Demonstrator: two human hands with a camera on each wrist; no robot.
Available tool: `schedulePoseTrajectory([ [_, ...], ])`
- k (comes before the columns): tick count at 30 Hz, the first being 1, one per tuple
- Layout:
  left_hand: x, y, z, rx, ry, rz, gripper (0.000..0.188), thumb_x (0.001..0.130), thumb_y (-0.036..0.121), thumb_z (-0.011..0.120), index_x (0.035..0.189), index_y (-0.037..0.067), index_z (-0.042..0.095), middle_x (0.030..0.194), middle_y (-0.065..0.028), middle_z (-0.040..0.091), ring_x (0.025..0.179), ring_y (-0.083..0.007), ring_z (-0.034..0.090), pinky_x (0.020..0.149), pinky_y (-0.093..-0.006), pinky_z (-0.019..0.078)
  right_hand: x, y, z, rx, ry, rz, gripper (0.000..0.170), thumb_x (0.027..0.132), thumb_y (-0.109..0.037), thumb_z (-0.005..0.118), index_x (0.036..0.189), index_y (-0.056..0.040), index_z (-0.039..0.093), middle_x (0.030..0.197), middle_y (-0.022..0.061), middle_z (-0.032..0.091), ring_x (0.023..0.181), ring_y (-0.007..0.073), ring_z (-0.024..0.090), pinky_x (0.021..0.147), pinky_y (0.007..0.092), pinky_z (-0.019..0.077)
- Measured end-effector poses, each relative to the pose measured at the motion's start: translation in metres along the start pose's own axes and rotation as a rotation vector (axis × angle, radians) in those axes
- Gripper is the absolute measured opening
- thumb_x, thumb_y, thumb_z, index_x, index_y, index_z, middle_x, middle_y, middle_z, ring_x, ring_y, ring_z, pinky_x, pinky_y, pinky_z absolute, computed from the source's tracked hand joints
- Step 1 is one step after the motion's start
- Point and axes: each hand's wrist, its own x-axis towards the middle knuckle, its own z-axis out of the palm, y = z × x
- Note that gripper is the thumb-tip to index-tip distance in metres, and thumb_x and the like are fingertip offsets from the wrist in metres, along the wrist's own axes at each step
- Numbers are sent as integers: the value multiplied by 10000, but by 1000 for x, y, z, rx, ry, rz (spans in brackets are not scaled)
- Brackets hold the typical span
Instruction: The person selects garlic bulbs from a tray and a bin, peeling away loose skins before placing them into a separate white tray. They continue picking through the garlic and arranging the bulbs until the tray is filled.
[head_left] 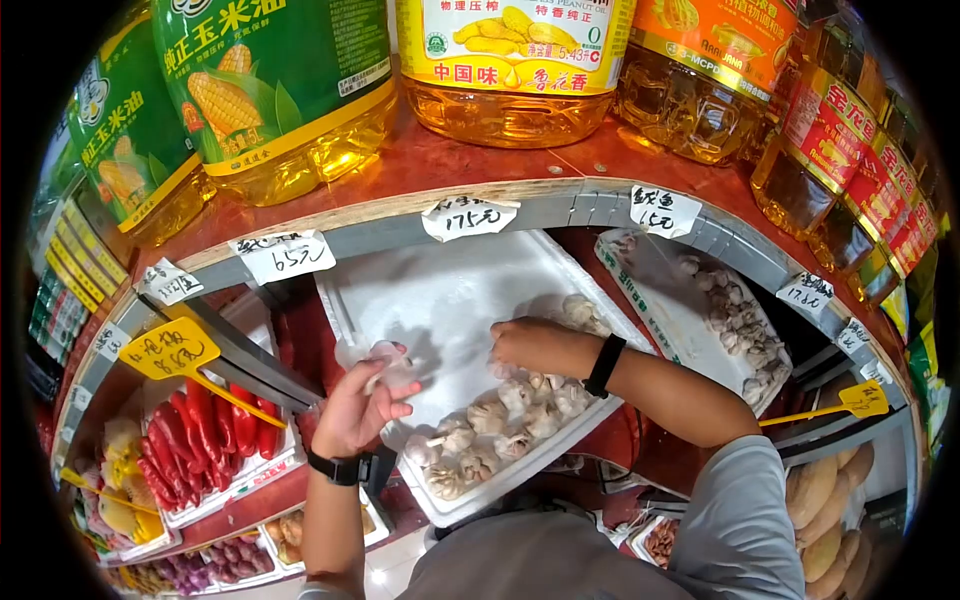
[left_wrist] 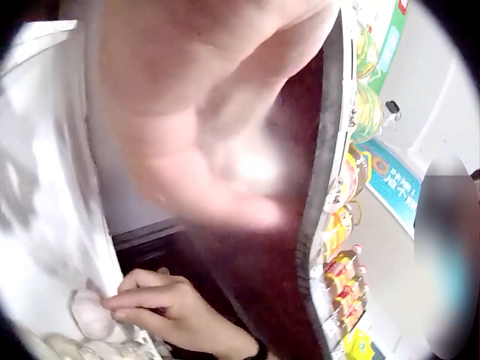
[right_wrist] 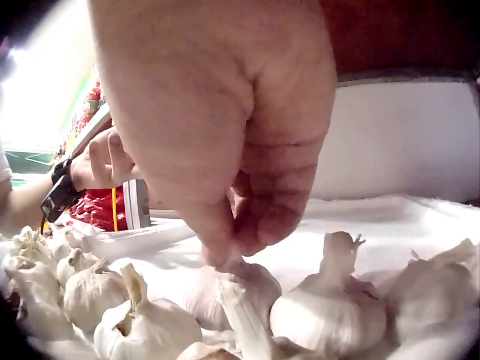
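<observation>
Several garlic bulbs (head_left: 487, 416) lie along the near and right side of a white foam tray (head_left: 430, 290). At the tray's left edge, the left hand (head_left: 362, 405) is palm up, fingers partly curled round a pale, blurred object (head_left: 395, 368), also in the left wrist view between thumb and fingers (left_wrist: 251, 161). Over the tray's right part, the right hand (head_left: 540, 345) points its fingers down. In the right wrist view, its thumb and fingertips (right_wrist: 232, 251) pinch the top of a garlic bulb (right_wrist: 259, 289) among others; the left wrist view shows this bulb (left_wrist: 91, 315) too.
Oil bottles (head_left: 510, 70) stand on the red shelf (head_left: 400, 190) above, whose edge carries price tags (head_left: 470, 218). Right of the tray is another box of garlic (head_left: 735, 320). Red peppers (head_left: 200, 440) lie at the left, with a yellow price sign (head_left: 170, 347) above them.
</observation>
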Motion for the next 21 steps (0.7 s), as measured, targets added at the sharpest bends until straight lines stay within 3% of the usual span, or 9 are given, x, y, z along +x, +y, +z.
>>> schedulePoseTrajectory([
  [3, -14, -2, 2, -236, -78, -19, 359, 975, 178, 488, 1306, 39, 481, 1185, -163, 614, 1159, -437, 608, 763, -461, 621, -1, -6, 3, -1, 87, 23, 56, 815, -36, 601, 826, -48, 655, 954, 128, 596, 920, 292, 644, 794, 380, 536],
  [8, -30, -6, 21, -159, 173, 67, 464, 952, 85, 506, 1409, 95, 426, 1281, -184, 566, 1115, -394, 626, 700, -411, 636, 5, 1, 7, 59, 50, 20, 135, 861, -125, 626, 907, 2, 623, 991, 143, 600, 946, 325, 632, 849, 410, 522],
  [10, -37, -8, 26, -24, 312, 134, 485, 944, 71, 506, 1420, 107, 416, 1242, -173, 589, 1007, -347, 675, 612, -346, 637, -11, 0, -22, 198, 391, -34, 148, 877, -139, 602, 905, 3, 632, 976, 144, 630, 948, 324, 621, 848, 440, 515],
  [14, -69, -11, 42, 215, 421, 108, 506, 924, 124, 534, 1416, 108, 417, 1114, -153, 620, 778, -277, 710, 386, -223, 546, -82, 68, -63, 342, 353, 534, 225, 957, -238, 540, 959, -34, 635, 924, 140, 645, 923, 279, 626, 856, 408, 501],
  [16, -95, -15, 22, 256, 315, 90, 480, 914, 187, 624, 1359, 103, 467, 1170, -163, 581, 925, -296, 692, 562, -316, 594, -129, 101, -71, 158, 687, 710, 244, 968, -247, 522, 1105, -73, 627, 1061, 111, 651, 974, 256, 607, 881, 404, 494],
  [18, -129, -28, 38, 318, 397, 71, 464, 988, 114, 493, 1439, 29, 426, 1154, -103, 601, 1039, -204, 567, 803, -299, 508, -190, 132, -73, 9, 728, 951, 257, 969, -252, 522, 1130, -72, 611, 1088, 111, 640, 993, 259, 600, 889, 405, 492],
  [19, -137, -25, 47, 349, 345, 4, 624, 977, 109, 524, 1531, 76, 238, 1115, -95, 567, 940, -173, 566, 720, -255, 500, -219, 147, -73, -53, 703, 1072, 265, 969, -254, 523, 1143, -71, 603, 1102, 112, 635, 1003, 260, 597, 893, 405, 491],
  [20, -142, -26, 63, 24, 447, -19, 682, 949, 106, 583, 1525, 79, 218, 1045, -88, 556, 847, -164, 570, 690, -231, 484, -244, 159, -66, -102, 658, 1171, 273, 970, -257, 523, 1156, -70, 595, 1115, 112, 629, 1013, 261, 594, 898, 405, 490],
  [21, -148, -34, 64, 147, 350, 22, 658, 924, 81, 595, 1498, 71, 271, 1044, -88, 552, 826, -166, 572, 700, -250, 494, -267, 171, -59, -144, 594, 1267, 282, 970, -259, 523, 1169, -69, 587, 1129, 113, 624, 1023, 262, 590, 902, 405, 489],
])
